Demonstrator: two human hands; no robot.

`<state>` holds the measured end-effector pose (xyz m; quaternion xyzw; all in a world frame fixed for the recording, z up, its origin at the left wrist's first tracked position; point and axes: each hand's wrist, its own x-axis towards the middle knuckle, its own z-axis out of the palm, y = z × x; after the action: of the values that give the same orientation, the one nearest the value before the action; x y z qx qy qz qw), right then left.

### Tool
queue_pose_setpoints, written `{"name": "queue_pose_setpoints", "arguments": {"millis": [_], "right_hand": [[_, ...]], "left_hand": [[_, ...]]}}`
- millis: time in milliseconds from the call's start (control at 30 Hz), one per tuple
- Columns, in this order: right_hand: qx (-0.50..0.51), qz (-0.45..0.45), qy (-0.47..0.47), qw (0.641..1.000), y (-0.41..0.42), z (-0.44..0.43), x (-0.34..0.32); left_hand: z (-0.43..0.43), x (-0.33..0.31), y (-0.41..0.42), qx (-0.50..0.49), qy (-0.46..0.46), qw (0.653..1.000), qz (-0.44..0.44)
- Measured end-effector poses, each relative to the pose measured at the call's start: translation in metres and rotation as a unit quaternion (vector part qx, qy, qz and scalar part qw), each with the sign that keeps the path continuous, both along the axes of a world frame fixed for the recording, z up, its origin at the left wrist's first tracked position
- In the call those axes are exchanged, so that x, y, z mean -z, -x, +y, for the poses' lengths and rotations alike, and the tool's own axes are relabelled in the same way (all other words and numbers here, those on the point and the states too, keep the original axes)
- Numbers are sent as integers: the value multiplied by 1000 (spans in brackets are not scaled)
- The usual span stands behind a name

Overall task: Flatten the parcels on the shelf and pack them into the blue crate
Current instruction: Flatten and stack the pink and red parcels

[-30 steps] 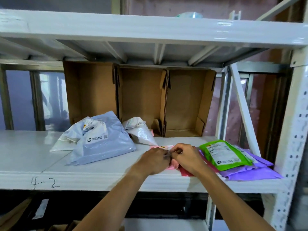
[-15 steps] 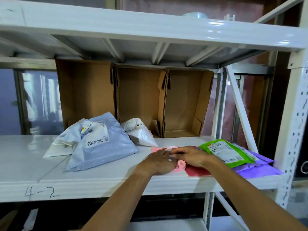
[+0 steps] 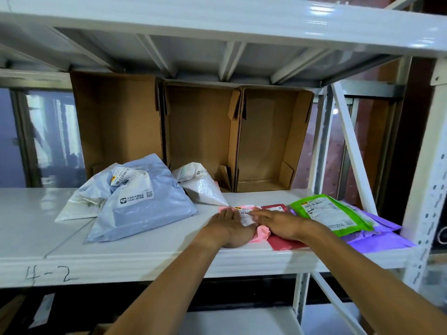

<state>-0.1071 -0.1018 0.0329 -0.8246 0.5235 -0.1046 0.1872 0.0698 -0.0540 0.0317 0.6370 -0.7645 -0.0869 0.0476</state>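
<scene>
A small pink parcel [image 3: 262,232] with a white label lies on the white shelf [image 3: 145,252]. My left hand [image 3: 229,226] and my right hand [image 3: 280,224] both press flat on it, palms down, fingers spread. A dark red parcel [image 3: 285,243] lies under my right hand. To the right sit a green parcel [image 3: 331,213] on purple parcels [image 3: 382,235]. On the left a puffy grey-blue parcel [image 3: 145,209] leans on a white parcel [image 3: 79,209]; another white parcel [image 3: 200,184] sits behind. No blue crate is visible.
Three open cardboard boxes [image 3: 200,134] stand on their sides at the back of the shelf. A white upright and diagonal brace [image 3: 350,151] border the right end. The upper shelf [image 3: 217,20] hangs low overhead. "4-2" is written on the shelf's front edge.
Both hands have gone from pinching the pink parcel with closed fingers to lying flat and spread on it. The camera moved closer and slightly left.
</scene>
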Motion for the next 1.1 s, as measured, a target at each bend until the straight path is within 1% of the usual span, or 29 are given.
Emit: {"name": "queue_pose_setpoints", "arguments": {"millis": [100, 167, 267, 333, 367, 433, 467, 500, 600, 733, 800, 933, 1100], "right_hand": [[13, -15, 1, 1000, -2, -1, -2], [31, -36, 28, 998, -2, -6, 3], [48, -96, 93, 990, -1, -11, 14], [47, -133, 119, 983, 0, -9, 18], [46, -145, 129, 980, 0, -8, 19], [45, -155, 140, 977, -1, -6, 16], [46, -157, 143, 976, -1, -5, 16], [47, -163, 148, 974, -1, -4, 16], [50, -166, 165, 971, -1, -3, 15], [49, -203, 166, 964, 3, 1, 14], [51, -215, 160, 962, 3, 3, 13], [74, -229, 139, 961, 5, 10, 7], [89, -259, 113, 955, 6, 11, 5]], "left_hand": [[-2, -2, 5, 25, 42, 999, -15], [-10, 2, 9, 9, 85, 996, -25], [-15, 13, 12, -19, 118, 992, -45], [-14, 16, 12, 2, 147, 989, -28], [-14, 16, 12, 22, 149, 989, 3], [-13, 14, 11, 51, 116, 989, 75], [-13, 14, 10, 59, 96, 990, 88], [-12, 12, 11, 66, 80, 992, 75], [-18, 12, 11, 80, 71, 994, -9], [-33, 21, 7, 41, 56, 995, -77], [-36, 24, 5, 10, 48, 996, -79], [-25, 16, 8, -52, 36, 998, -22], [-23, 14, 11, -114, 42, 993, -5]]}}
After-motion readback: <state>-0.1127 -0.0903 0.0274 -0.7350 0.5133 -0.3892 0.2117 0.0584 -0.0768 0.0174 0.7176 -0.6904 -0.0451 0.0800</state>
